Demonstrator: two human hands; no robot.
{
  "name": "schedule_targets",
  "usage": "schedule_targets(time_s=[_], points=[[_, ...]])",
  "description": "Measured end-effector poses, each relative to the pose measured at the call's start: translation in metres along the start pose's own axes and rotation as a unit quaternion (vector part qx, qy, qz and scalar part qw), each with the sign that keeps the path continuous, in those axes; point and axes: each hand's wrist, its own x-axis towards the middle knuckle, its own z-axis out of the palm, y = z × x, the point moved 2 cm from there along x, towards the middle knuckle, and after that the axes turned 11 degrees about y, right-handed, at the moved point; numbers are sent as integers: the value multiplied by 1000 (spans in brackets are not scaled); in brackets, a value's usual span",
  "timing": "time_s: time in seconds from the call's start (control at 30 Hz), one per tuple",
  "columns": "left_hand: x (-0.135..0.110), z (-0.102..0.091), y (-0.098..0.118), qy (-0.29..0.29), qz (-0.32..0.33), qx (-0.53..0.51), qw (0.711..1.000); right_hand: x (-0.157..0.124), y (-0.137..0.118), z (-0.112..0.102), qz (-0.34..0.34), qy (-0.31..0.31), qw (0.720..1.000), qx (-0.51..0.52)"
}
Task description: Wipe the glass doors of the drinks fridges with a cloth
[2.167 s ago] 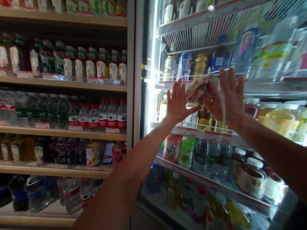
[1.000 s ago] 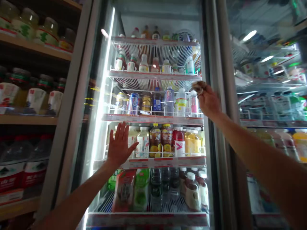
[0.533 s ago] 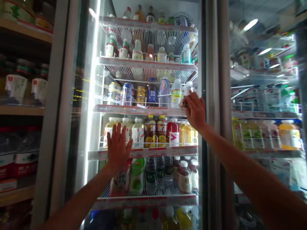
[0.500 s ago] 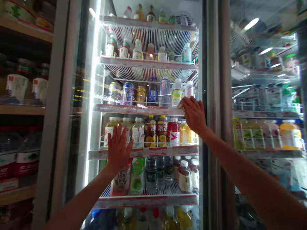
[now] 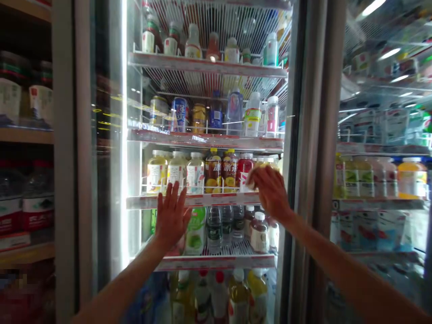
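A lit drinks cooler with a glass door [image 5: 209, 81] stands in front of me. My left hand [image 5: 171, 220] is raised flat before the glass, fingers stretched out, near a shelf's price strip [image 5: 138, 202]. My right hand [image 5: 272, 191], slightly blurred, has its fingers bent over a small pale cloth [image 5: 250, 179] against the glass. Behind that hand are a red drink bottle [image 5: 245, 167] and yellow-topped iced tea bottles [image 5: 230, 168], partly covered. White-capped juice bottles [image 5: 157, 173] show above my left hand.
Metal door frames [image 5: 313, 135] run upright at the right, beside a second cooler with juice bottles [image 5: 411, 177]. To the left, an open shelf [image 5: 27, 135] holds dark bottles. Cans [image 5: 179, 114], water bottles [image 5: 214, 228] and more drinks fill the racks behind the glass.
My right hand has moved down the glass with the cloth, from the can shelf's edge to the iced tea row. My left hand sits slightly lower against the shelves. The view has tilted down.
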Motion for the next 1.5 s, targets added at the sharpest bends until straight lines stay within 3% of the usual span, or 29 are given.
schedule_targets(time_s=[0.07, 0.13, 0.17, 0.27, 0.33, 0.37, 0.47, 0.53, 0.6, 0.67, 0.73, 0.8, 0.9, 0.97, 1.0, 1.13, 1.27, 1.33, 1.4, 1.47, 1.5], points=[[-9, -2, 3, -6, 10, 1, 1000, -35, -22, -8, -81, -59, 994, 46], [-15, -3, 6, -6, 9, 6, 1000, -39, -21, -12, -112, -90, 988, 61], [-17, -3, 8, -5, 5, 8, 1000, -29, -12, -11, -90, -81, 992, 46], [-20, -3, 10, -7, -4, 13, 1000, 11, 9, -3, 63, 14, 997, -39], [-21, -3, 11, -3, 0, 17, 1000, 17, -5, 3, 90, 41, 994, -48], [-22, -3, 11, -1, 3, 20, 1000, 12, -20, 6, 64, 30, 997, -30], [-25, -3, 10, -9, 14, 29, 999, -15, -70, 11, -98, -51, 991, 73], [-26, -4, 9, -18, 15, 34, 999, -14, -79, 14, -145, -71, 981, 109], [-28, -4, 8, -21, 10, 36, 999, 13, -65, 20, -85, -43, 991, 89], [-30, -5, 8, -21, 9, 36, 999, 45, -46, 27, 26, 8, 999, 38], [-33, -8, 8, -20, 19, 37, 999, 57, -45, 31, 70, 28, 997, 11], [-37, -10, 7, -22, 33, 39, 998, 42, -65, 31, 11, 5, 1000, 23], [-42, -12, 3, -33, 49, 41, 997, 2, -105, 29, -158, -54, 983, 73], [-45, -12, -1, -33, 54, 35, 997, -4, -112, 30, -200, -53, 975, 82], [-46, -12, -2, -29, 55, 31, 998, 2, -108, 31, -179, -39, 980, 74], [-46, -12, 2, -7, 34, -2, 999, 41, -82, 41, 25, 17, 999, 41], [-22, -15, 24, 35, -75, -99, 992, 33, -117, 45, 13, -16, 987, 157], [-2, -12, 41, 55, -119, -189, 973, 21, -144, 43, 67, 5, 966, 248], [18, -4, 60, 73, -125, -249, 958, 14, -160, 41, 200, 70, 922, 325], [31, 8, 74, 95, -103, -234, 962, 12, -165, 40, 312, 134, 864, 371], [34, 13, 79, 103, -88, -205, 969, 13, -163, 39, 337, 150, 848, 380]])
